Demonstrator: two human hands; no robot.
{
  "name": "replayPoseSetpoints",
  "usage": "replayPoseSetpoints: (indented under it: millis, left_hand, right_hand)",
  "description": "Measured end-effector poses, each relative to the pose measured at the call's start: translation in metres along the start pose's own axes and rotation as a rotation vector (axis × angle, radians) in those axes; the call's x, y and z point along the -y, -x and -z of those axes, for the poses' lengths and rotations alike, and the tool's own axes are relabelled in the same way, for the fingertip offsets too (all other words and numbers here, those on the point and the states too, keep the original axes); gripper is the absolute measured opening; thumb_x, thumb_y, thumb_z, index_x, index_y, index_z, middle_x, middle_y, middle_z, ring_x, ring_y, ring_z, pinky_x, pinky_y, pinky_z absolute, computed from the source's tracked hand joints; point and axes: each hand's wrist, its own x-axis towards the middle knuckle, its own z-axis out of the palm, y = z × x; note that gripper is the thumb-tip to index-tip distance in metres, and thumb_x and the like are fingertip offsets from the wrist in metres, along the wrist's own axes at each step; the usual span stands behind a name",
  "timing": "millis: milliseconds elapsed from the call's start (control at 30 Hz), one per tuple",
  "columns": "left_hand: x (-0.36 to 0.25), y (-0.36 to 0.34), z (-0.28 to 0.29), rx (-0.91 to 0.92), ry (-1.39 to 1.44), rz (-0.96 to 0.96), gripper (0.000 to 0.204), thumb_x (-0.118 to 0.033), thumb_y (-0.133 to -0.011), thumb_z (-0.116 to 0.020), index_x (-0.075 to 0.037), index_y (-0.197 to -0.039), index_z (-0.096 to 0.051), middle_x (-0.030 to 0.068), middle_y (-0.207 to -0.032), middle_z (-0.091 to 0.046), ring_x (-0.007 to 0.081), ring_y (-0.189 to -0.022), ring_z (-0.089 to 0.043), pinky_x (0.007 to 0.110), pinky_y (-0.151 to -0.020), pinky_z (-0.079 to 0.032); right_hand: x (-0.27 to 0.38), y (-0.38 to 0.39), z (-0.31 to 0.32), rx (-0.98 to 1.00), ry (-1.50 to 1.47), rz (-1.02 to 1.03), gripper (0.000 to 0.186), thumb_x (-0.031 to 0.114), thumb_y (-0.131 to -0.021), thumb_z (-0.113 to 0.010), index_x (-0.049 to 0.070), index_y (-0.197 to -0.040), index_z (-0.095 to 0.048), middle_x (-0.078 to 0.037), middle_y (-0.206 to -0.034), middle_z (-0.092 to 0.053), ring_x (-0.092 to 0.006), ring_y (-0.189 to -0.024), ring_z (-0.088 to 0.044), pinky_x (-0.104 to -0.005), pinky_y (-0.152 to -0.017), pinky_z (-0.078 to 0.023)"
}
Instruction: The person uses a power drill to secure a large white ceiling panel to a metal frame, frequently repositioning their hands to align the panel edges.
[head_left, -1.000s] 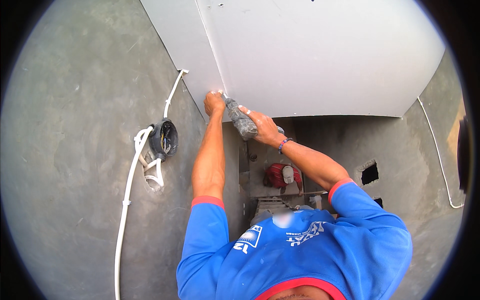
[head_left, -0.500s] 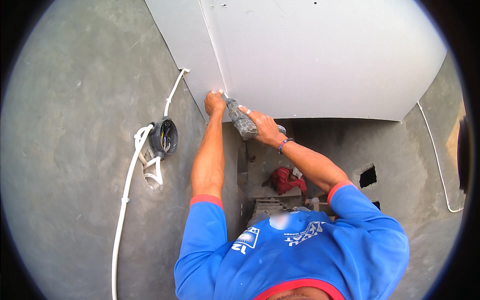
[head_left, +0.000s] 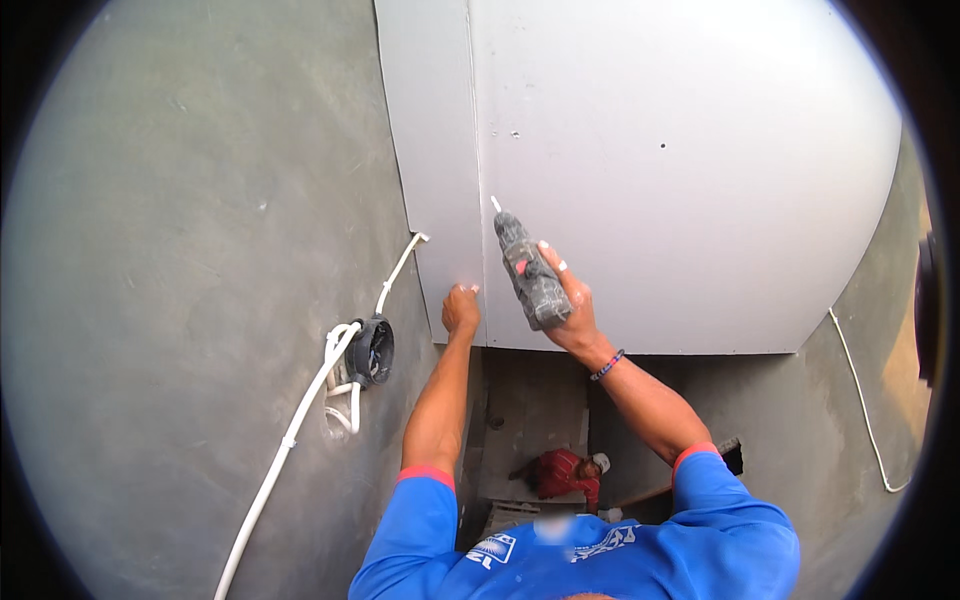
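My right hand (head_left: 573, 312) grips a dusty grey power drill (head_left: 528, 270), its bit tip touching the seam of the pale grey ceiling board (head_left: 680, 150). My left hand (head_left: 461, 308) presses with closed fingers against the narrow board strip (head_left: 435, 170) near its lower edge, just left of the drill. Both forearms reach up from blue short sleeves.
A black round junction box (head_left: 370, 350) sits in the grey concrete ceiling at left, with white conduit (head_left: 290, 440) looping from it. Another white cable (head_left: 860, 400) runs at right. Far below, a person in red (head_left: 565, 472) crouches on the floor.
The view has shifted, so the board now fills more of the top. My right hand has raised the drill higher along the seam; my left hand stays against the board.
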Motion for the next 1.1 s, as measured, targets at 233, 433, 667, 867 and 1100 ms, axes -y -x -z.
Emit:
replayPoseSetpoints:
  millis: [233,433,667,867,1100]
  left_hand:
    - [0.009,-0.003,-0.008,-0.012,0.023,-0.032,0.037,-0.038,-0.09,-0.062,-0.004,-0.104,-0.067,0.0213,-0.103,-0.069,0.0418,-0.101,-0.064,0.05,-0.085,-0.05]
    - [0.011,-0.004,-0.003,-0.019,0.03,-0.022,0.037,-0.037,-0.09,-0.062,-0.004,-0.104,-0.067,0.0214,-0.104,-0.069,0.0419,-0.101,-0.064,0.05,-0.084,-0.05]
    - [0.013,-0.005,-0.009,-0.028,0.02,-0.02,0.036,-0.039,-0.091,-0.062,-0.005,-0.103,-0.066,0.0204,-0.103,-0.069,0.0412,-0.1,-0.064,0.05,-0.083,-0.05]
    - [0.016,-0.006,-0.012,-0.027,0.041,-0.029,0.035,-0.039,-0.091,-0.062,-0.005,-0.101,-0.066,0.0202,-0.102,-0.069,0.0412,-0.099,-0.064,0.051,-0.082,-0.051]
    - [0.01,-0.003,-0.006,-0.008,0.031,-0.023,0.035,-0.039,-0.091,-0.061,-0.005,-0.101,-0.067,0.0204,-0.101,-0.069,0.0415,-0.098,-0.064,0.051,-0.081,-0.051]
  right_hand:
    - [0.039,-0.167,0.027,-0.157,0.154,0.334,0.079,0.008,-0.074,-0.073,0.017,-0.146,-0.039,-0.018,-0.112,-0.066,-0.0374,-0.094,-0.066,-0.0422,-0.077,-0.055]
    - [0.065,-0.228,0.029,-0.175,0.24,0.319,0.079,0.01,-0.074,-0.073,0.021,-0.145,-0.04,-0.016,-0.109,-0.067,-0.0363,-0.093,-0.067,-0.0432,-0.077,-0.056]
    - [0.06,-0.232,0.026,-0.192,0.321,0.327,0.078,0.013,-0.075,-0.071,0.02,-0.145,-0.039,-0.015,-0.105,-0.067,-0.035,-0.091,-0.066,-0.0438,-0.075,-0.055]
    - [0.057,-0.24,0.023,-0.216,0.352,0.389,0.078,0.013,-0.075,-0.072,0.02,-0.145,-0.038,-0.016,-0.103,-0.067,-0.0357,-0.088,-0.066,-0.0444,-0.073,-0.055]
    - [0.065,-0.239,0.02,-0.139,0.432,0.267,0.084,0.009,-0.076,-0.072,0.025,-0.148,-0.033,-0.016,-0.109,-0.068,-0.0353,-0.092,-0.068,-0.0424,-0.078,-0.058]
